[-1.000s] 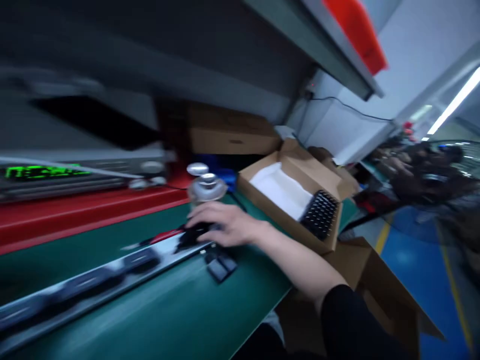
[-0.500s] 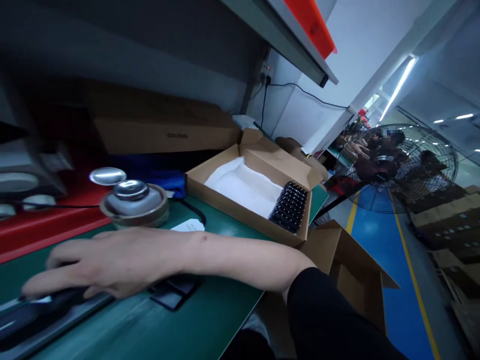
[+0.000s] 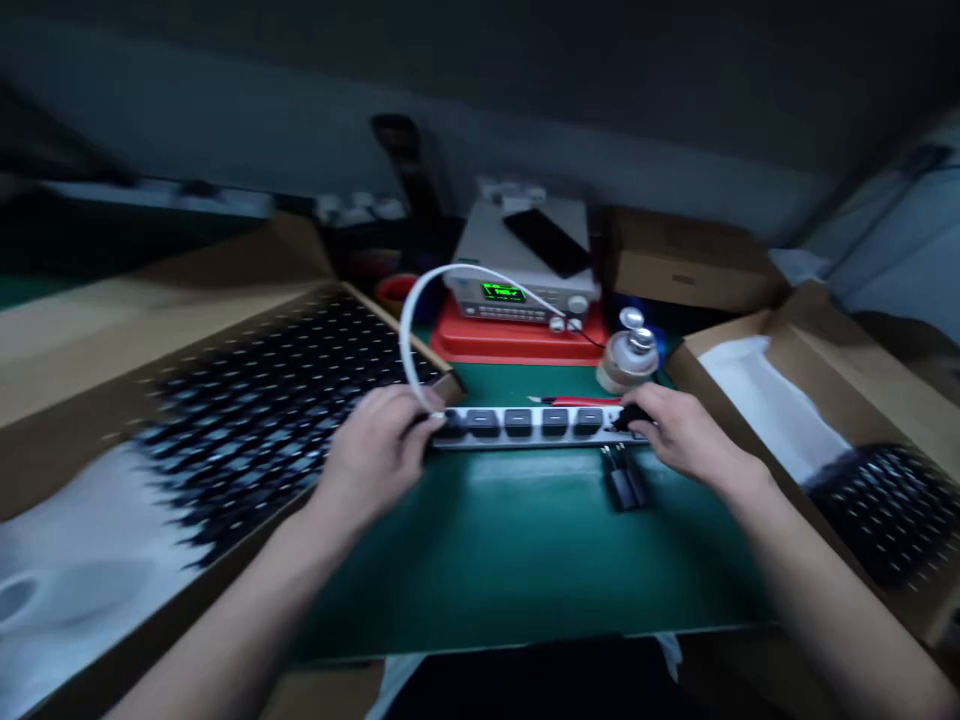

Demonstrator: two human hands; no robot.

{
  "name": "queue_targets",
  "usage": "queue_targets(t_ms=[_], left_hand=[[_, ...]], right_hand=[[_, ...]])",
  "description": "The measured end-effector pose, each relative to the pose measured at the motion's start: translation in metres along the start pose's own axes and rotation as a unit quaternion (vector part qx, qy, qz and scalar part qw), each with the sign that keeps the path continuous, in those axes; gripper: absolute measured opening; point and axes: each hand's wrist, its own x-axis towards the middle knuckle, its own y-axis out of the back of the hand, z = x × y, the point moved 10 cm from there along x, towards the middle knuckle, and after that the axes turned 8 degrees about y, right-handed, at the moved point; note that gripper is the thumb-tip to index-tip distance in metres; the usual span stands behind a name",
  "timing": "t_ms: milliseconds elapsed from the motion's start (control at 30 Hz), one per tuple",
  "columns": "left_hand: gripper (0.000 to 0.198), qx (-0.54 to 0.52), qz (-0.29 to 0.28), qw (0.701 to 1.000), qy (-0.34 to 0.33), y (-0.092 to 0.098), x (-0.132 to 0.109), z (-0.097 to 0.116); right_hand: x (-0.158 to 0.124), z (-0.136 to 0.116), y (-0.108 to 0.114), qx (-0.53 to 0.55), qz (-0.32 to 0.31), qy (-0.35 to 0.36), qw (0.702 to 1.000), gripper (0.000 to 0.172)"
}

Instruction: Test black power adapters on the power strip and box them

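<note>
Left hand (image 3: 377, 440) and right hand (image 3: 679, 425) are placed at opposite ends of a long, narrow silver-grey strip (image 3: 571, 430), which lies between them on the green bench surface (image 3: 525, 560). By the right hand, a small black plastic adapter (image 3: 628, 415) is held between thumb and fingers over the strip's end. Left thumb and fingers are bent narrowly around the end of a curved white cable (image 3: 407, 335); because of blur, it cannot be told whether this end is firmly gripped. Between the hands, a row of black blocky adapters (image 3: 517, 423) is seated along the strip. Just below the right hand, loose black adapters with pins (image 3: 624, 487) are laid. Beyond the hands, a grey instrument with green display (image 3: 504, 293) is carried by a red plastic tray (image 3: 517, 347). Outside the left hand, a brown cardboard box (image 3: 225, 255) is filled partly with black adapters in rows (image 3: 270, 410).
</note>
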Motion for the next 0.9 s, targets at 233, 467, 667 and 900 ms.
queue_targets(t_ms=[233,467,667,900], left_hand=[[0.011,0.033,-0.005,0.999,0.019,0.001,0.015,-0.005],[0.009,-0.102,-0.009,0.994,0.035,-0.009,0.021,0.002],[0.011,-0.129,-0.040,0.991,-0.005,-0.029,0.026,0.018],[0.013,-0.064,-0.110,0.992,-0.010,-0.028,0.025,0.016]], right_hand=[[0.002,-0.015,-0.035,-0.055,-0.019,0.063,0.996,0.035],[0.004,-0.009,-0.041,-0.060,0.007,0.057,0.997,0.038],[0.004,-0.010,-0.042,-0.067,-0.003,0.054,0.996,0.038],[0.005,-0.008,-0.042,-0.059,-0.023,0.041,0.997,0.038]])
